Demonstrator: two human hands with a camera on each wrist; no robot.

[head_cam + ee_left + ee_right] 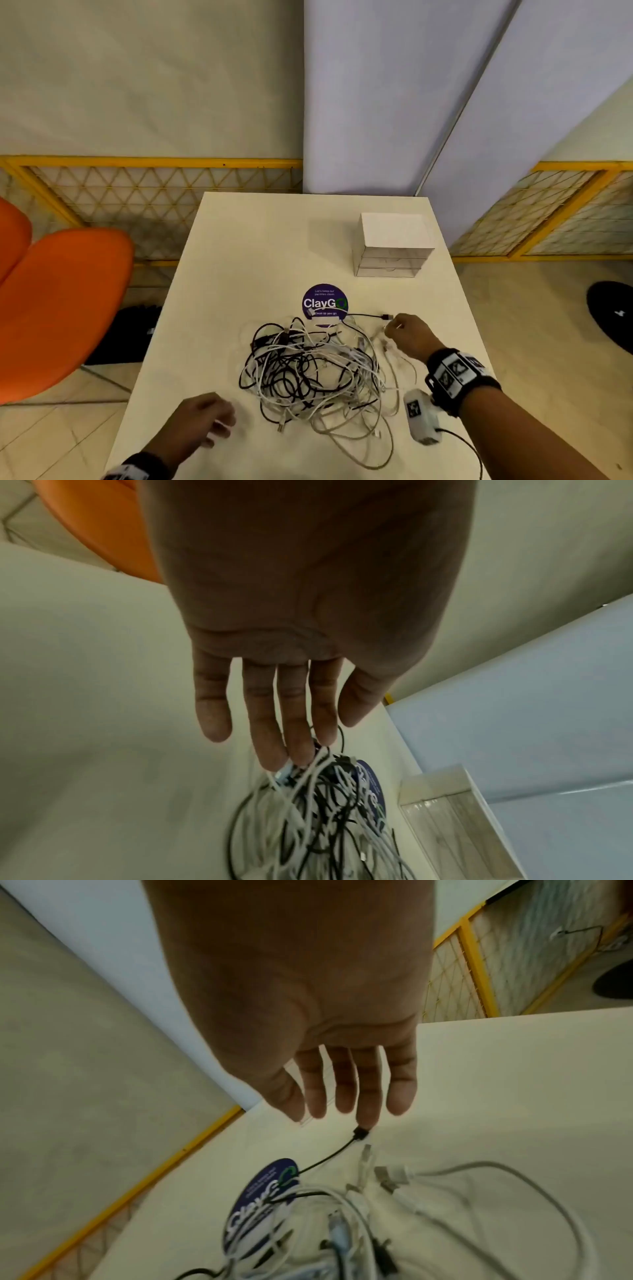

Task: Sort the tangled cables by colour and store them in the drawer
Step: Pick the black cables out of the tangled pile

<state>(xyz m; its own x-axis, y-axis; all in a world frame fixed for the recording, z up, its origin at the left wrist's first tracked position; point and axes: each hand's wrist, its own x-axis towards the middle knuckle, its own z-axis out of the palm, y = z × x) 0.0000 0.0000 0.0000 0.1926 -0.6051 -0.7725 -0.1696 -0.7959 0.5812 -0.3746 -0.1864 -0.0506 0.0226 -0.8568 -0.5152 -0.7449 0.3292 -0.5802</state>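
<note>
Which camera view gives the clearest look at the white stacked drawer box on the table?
The head view: the white stacked drawer box stands whole on the white table, top and shut drawer fronts visible, behind the tangled black and white cables. The left wrist view catches only a tilted, cropped part. The right wrist view does not show it.

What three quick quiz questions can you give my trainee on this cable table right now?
1. True or false: the right hand is by the black cable's plug.
2. The white drawer box stands: A) on the orange chair; B) on the table, beyond the round sticker; C) under the cable pile.
3. Fill in: the left hand has its fingers ____.

Key: 1 true; 2 B; 3 straight, holding nothing.
</note>
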